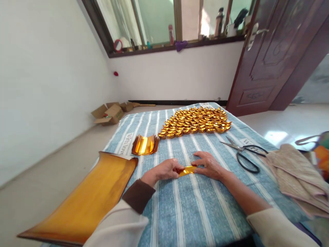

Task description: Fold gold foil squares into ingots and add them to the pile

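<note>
Between my two hands a small strip of folded gold foil paper [187, 170] lies low over the striped cloth. My left hand [168, 169] pinches its left end between thumb and fingers. At the right end, my right hand [208, 166] grips the foil with thumb and forefinger, its other fingers spread. Beyond my left hand rests a stack of small curled gold foil sheets [145, 145]. Rows of finished gold foil ingots [197, 120] cover the far part of the table.
A large stack of gold sheets [87, 199] lies at left. Black-handled scissors [243, 151], blades parted, and a beige towel [298, 175] are at right on the striped tablecloth [164, 219]. An opened cardboard box [109, 115] sits on the floor, and a brown door [269, 58] stands behind.
</note>
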Demonstrator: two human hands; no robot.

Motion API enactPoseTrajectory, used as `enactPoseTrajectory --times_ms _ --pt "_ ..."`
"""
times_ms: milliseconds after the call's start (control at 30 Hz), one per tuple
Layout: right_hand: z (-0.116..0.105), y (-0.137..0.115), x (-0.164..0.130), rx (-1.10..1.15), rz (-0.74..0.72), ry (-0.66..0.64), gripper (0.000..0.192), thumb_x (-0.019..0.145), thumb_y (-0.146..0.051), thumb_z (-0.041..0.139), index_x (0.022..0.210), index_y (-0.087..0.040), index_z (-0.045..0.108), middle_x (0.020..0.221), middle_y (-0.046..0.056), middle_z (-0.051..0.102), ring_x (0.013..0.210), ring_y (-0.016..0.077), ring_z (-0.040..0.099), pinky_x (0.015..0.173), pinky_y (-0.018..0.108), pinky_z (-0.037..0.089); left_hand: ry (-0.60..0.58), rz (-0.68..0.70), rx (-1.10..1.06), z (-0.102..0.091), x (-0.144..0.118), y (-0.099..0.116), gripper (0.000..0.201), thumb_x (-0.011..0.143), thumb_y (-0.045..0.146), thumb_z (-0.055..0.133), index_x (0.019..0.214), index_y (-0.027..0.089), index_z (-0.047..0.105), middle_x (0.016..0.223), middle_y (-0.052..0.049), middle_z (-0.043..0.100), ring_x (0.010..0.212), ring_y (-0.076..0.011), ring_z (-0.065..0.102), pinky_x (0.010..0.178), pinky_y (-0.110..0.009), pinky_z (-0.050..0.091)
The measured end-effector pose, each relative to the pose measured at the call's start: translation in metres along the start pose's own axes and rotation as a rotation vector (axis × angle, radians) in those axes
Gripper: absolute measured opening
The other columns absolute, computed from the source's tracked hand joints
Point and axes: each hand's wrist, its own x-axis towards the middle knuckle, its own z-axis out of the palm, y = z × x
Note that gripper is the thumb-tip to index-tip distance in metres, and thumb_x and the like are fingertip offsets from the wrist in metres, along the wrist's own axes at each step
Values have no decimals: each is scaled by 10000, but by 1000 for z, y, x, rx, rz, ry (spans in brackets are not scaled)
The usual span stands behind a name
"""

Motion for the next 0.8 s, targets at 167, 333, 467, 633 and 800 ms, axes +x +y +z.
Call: enactPoseTrajectory --times_ms 167,333,467,633,800 --pt "2 0 2 16 11 4 260 772 -376 749 1010 -272 756 1235 145 620 1166 324 574 974 501 436 -53 -126 -102 -8 -1 4 460 561 111 666 1011 192 713 729 48 580 722 -150 559 675 -227 436" --pt "6 1 2 56 28 18 261 749 -342 770 1001 -274 759 1223 137 629 1166 323 571 977 492 428 84 -270 -58 -6 2 9 259 675 217 602 890 118 708 675 22 601 654 -138 558 616 -220 423" --pt "7 0 3 64 41 17 266 730 -339 784 981 -258 760 1213 141 629 1165 317 570 980 482 423 147 -322 85 -2 12 15 121 650 225 631 714 138 688 600 35 557 612 -133 532 552 -214 368" --pt "8 -1 3 70 57 31 246 714 -352 789 929 -238 759 1184 127 639 1135 306 584 973 460 428 175 -404 267 1 23 28 202 556 160 683 756 172 708 648 19 617 629 -155 558 551 -229 365" --pt "9 -4 4 75 79 50 214 707 -324 784 895 -225 754 1172 123 644 1118 298 591 965 449 433 156 -459 350 1 29 31 187 507 166 729 692 184 715 671 -1 650 649 -176 589 537 -231 384"
